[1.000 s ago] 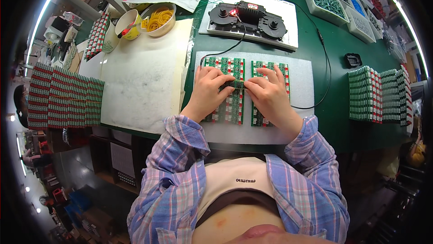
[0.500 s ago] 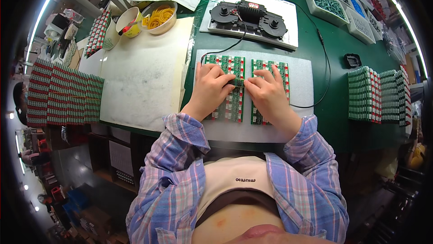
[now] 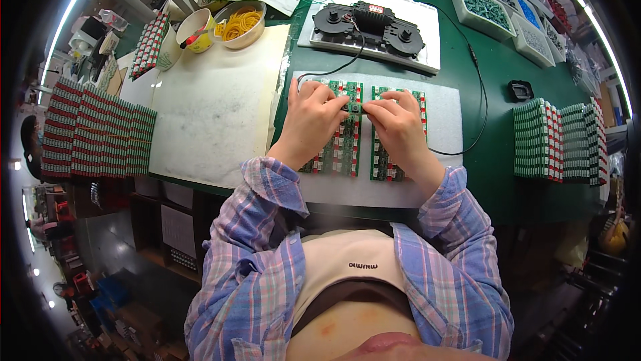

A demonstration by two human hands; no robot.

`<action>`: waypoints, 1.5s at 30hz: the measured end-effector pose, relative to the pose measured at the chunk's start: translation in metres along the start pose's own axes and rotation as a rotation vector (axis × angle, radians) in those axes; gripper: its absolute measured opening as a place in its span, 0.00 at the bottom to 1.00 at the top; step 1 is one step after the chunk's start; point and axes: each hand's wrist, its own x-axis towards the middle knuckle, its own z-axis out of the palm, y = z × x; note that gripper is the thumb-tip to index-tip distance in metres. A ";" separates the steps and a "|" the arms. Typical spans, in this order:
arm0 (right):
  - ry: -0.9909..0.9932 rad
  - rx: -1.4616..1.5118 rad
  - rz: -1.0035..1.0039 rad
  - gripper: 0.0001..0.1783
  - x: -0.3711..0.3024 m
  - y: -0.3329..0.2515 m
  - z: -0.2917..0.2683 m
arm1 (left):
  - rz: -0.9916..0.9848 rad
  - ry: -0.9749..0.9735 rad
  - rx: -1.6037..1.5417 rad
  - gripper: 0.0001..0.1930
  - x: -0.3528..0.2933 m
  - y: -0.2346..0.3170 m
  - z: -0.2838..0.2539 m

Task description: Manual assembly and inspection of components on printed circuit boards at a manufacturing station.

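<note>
Two rows of small green circuit boards (image 3: 344,150) lie on a white foam pad (image 3: 444,114) in front of me. My left hand (image 3: 310,120) rests over the left row and my right hand (image 3: 397,127) over the right row. The fingertips of both hands meet between the rows and pinch one small green board (image 3: 354,107). Plaid sleeves cover both forearms.
A black and white fixture (image 3: 370,24) with a cable stands behind the pad. A larger white mat (image 3: 214,100) lies to the left, with a bowl of yellow rubber bands (image 3: 240,24) and a cup (image 3: 195,30) behind it. Stacks of boards stand at the left (image 3: 93,130) and right (image 3: 557,140). Parts bins (image 3: 497,0) sit far right.
Both hands have shifted slightly toward the far end of the rows, and the fingertips have come together on one small board.
</note>
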 end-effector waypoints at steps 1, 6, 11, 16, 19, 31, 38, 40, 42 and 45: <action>-0.011 -0.041 -0.008 0.08 0.000 0.000 0.002 | -0.002 0.016 -0.006 0.11 -0.001 -0.003 0.004; -0.054 -0.183 -0.030 0.10 -0.002 0.001 0.005 | -0.006 0.055 -0.065 0.11 -0.002 -0.015 0.018; -0.100 -0.253 -0.052 0.13 -0.002 -0.003 0.001 | 0.001 0.038 -0.166 0.11 -0.001 -0.021 0.022; -0.161 -0.307 -0.046 0.16 0.000 -0.006 0.002 | 0.004 0.026 -0.181 0.11 -0.001 -0.024 0.025; -0.171 -0.284 -0.034 0.17 0.000 -0.005 0.004 | -0.038 0.022 -0.229 0.09 -0.002 -0.025 0.028; -0.139 -0.196 -0.005 0.16 0.001 -0.005 0.003 | -0.046 0.040 -0.256 0.10 -0.003 -0.022 0.027; -0.087 -0.155 0.017 0.15 -0.001 -0.001 0.005 | -0.050 0.034 -0.262 0.09 -0.002 -0.022 0.025; -0.092 -0.149 0.020 0.14 -0.001 0.000 0.005 | -0.051 0.032 -0.264 0.09 -0.002 -0.022 0.025; -0.074 -0.152 0.000 0.13 -0.001 0.000 0.006 | -0.054 0.032 -0.265 0.09 -0.003 -0.021 0.024; -0.056 -0.155 -0.021 0.12 -0.001 0.001 0.006 | -0.058 0.031 -0.266 0.09 -0.002 -0.021 0.024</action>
